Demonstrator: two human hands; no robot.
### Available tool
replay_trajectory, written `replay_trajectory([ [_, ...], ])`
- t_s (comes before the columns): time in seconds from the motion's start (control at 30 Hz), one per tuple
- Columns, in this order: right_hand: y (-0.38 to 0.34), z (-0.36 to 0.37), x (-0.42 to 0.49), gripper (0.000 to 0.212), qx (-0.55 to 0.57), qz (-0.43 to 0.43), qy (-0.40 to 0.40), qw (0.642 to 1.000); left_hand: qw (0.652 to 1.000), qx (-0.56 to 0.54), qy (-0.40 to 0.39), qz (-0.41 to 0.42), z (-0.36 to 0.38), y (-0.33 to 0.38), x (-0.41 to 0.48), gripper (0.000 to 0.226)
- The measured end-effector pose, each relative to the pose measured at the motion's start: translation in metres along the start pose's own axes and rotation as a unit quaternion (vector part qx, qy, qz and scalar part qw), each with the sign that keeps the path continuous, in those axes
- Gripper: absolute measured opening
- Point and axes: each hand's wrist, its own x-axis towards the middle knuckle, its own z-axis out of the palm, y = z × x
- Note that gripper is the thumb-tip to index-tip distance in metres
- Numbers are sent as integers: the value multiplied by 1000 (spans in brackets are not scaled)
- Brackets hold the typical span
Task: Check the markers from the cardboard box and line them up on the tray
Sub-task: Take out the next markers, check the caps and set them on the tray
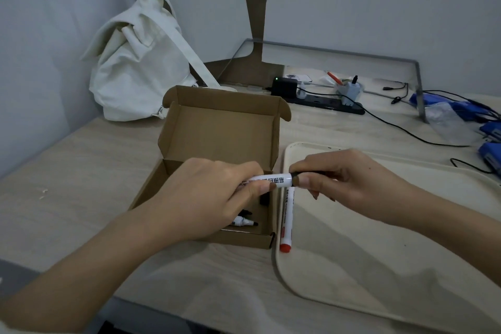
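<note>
A white marker (273,181) with a black cap is held level between both hands, above the right wall of the open cardboard box (222,127). My left hand (206,198) grips its white barrel. My right hand (341,179) pinches the black cap end. On the cream tray (379,266), along its left edge, lies a red-capped marker (286,222). Inside the box an uncapped black marker (244,222) and another dark piece (264,199) show below my left hand; the rest of the box floor is hidden.
A white canvas bag (141,68) leans in the far left corner. A black power strip (320,100) with plugs and cables runs along the back. Blue packets (485,127) and a clear plastic bag lie at the far right. The table's near edge is close to my arms.
</note>
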Motion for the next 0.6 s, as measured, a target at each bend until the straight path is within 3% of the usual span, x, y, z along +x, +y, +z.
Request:
replay_trajectory([
  [0.13,-1,-8,0,11,-58,16,-51,997,986,-136,-67,-70,6,0,2,26],
  [0.33,-4,-19,-3,13,-165,-4,-26,986,965,-250,-45,-66,1,-2,5,30],
  [0.47,-5,-18,-9,5,-180,-18,-30,983,975,-211,-38,-60,0,1,3,30],
  [0.6,-10,-18,-13,24,-78,12,-16,997,998,-64,23,12,-2,11,0,33],
])
